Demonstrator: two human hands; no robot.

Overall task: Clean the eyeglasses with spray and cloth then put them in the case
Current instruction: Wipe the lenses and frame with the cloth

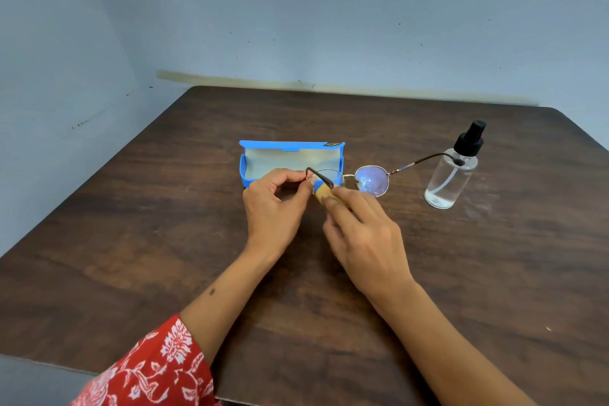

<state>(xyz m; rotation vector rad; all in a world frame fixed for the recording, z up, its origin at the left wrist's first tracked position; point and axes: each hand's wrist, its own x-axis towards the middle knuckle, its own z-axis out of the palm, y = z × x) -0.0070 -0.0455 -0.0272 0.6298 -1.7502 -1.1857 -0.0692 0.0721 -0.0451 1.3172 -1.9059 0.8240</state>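
Eyeglasses point(357, 179) held above the bench point(164, 241), before the open blue case point(263, 161); left hand point(275, 204) pinching the folded arm's hinge, right hand point(359, 234) pinching cloth point(322, 190) on a lens. Light, thin, likely fragile: best gripped by rim or hinge, never glass

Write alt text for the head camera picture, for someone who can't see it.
Over a dark wooden table, a person's left hand pinches one end of wire-rimmed eyeglasses while the right hand presses a tan and blue cloth to one lens. An open blue case lies behind the hands, and a clear spray bottle with a black nozzle stands to the right.
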